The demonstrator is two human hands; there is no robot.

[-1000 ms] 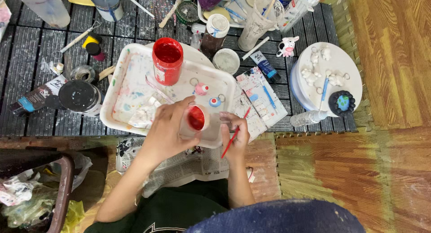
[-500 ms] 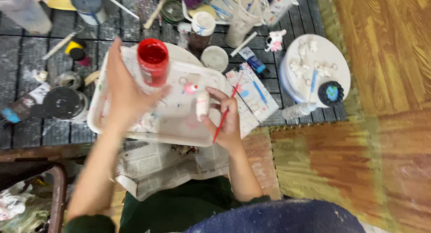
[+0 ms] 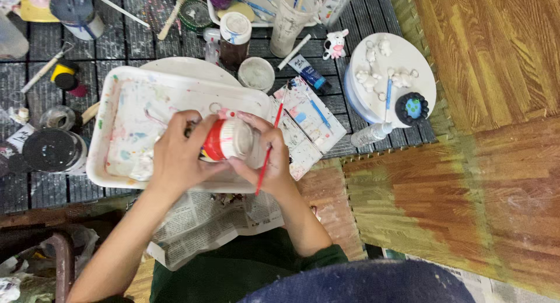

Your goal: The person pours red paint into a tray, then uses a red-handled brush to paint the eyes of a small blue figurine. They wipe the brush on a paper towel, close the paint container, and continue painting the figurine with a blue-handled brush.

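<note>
Your left hand wraps around the red end of the paint jar, which lies on its side just above the white tray, over the tray's right half. Your right hand closes on the jar's pale body and also pinches a thin red paintbrush against it. The jar looks rigid, light and possibly slick with paint; grip it around the body, not the cap end.
</note>
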